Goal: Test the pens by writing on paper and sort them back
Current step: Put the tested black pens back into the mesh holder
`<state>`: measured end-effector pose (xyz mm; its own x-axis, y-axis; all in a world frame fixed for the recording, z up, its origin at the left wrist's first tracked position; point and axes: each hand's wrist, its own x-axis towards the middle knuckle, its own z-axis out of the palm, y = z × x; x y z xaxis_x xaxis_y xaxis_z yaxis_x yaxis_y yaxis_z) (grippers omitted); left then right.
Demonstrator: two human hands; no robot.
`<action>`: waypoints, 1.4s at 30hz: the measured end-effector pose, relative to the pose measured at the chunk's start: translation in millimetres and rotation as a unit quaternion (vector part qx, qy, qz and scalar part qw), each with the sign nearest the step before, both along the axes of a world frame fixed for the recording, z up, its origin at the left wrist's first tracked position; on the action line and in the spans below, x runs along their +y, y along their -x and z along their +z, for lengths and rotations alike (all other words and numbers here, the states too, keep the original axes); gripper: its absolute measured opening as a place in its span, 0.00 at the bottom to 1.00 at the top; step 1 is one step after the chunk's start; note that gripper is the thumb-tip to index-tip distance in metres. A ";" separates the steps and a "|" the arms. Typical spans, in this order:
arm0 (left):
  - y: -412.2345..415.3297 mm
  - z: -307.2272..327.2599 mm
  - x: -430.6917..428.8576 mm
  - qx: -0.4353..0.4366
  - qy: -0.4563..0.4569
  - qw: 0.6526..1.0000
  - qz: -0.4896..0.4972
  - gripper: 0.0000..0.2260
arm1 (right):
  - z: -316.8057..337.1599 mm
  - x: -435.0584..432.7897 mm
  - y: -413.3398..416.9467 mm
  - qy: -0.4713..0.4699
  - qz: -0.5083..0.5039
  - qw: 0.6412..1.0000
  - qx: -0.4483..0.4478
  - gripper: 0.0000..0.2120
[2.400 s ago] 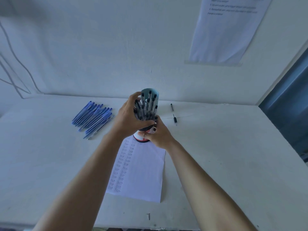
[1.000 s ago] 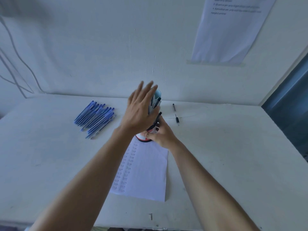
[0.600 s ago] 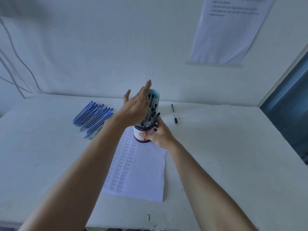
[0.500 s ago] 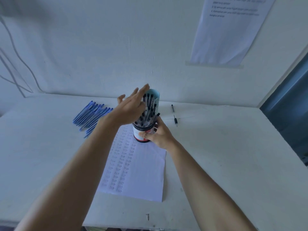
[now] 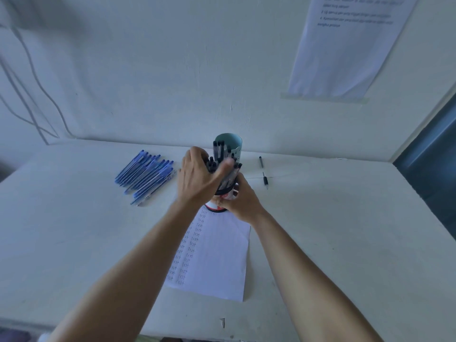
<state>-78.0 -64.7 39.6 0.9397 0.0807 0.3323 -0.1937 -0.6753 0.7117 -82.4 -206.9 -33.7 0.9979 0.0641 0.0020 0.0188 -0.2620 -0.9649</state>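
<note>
A pen cup (image 5: 228,143) with a teal inside and a red-and-white base stands at the far end of the white paper (image 5: 217,257). Several black pens (image 5: 218,150) stick out of it. My left hand (image 5: 198,180) wraps round the pen bundle from the left, fingers curled behind it and thumb across its front. My right hand (image 5: 240,202) grips the lower part of the cup from the right. The paper carries two columns of handwritten "test" words. Several blue pens (image 5: 145,176) lie in a row on the table to the left.
Two small black pen parts (image 5: 261,162) (image 5: 265,180) lie right of the cup. A printed sheet (image 5: 345,50) is taped to the wall, cables (image 5: 27,77) hang at the left, and a dark door (image 5: 434,169) borders the white table (image 5: 345,243) on the right.
My left hand was open and flat beside and over the pen tops; it has now come down and curled round the bundle. My right hand has stayed on the cup.
</note>
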 end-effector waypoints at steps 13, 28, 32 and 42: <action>-11.9 -0.9 8.6 -0.194 -0.025 0.975 -0.109 0.18 | 2.3 0.0 2.4 0.000 0.005 1.000 -0.007 0.35; -9.3 11.9 26.8 -0.199 -0.019 0.974 -0.107 0.07 | 2.9 0.9 2.4 -0.007 -0.003 1.000 0.000 0.36; -17.8 26.4 21.3 -0.098 -0.043 0.994 -0.031 0.13 | 3.1 0.8 1.6 -0.005 -0.005 1.000 -0.006 0.36; -18.4 7.1 21.4 -0.146 -0.151 0.956 -0.206 0.32 | 4.9 -0.6 3.3 -0.009 -0.002 1.000 -0.003 0.33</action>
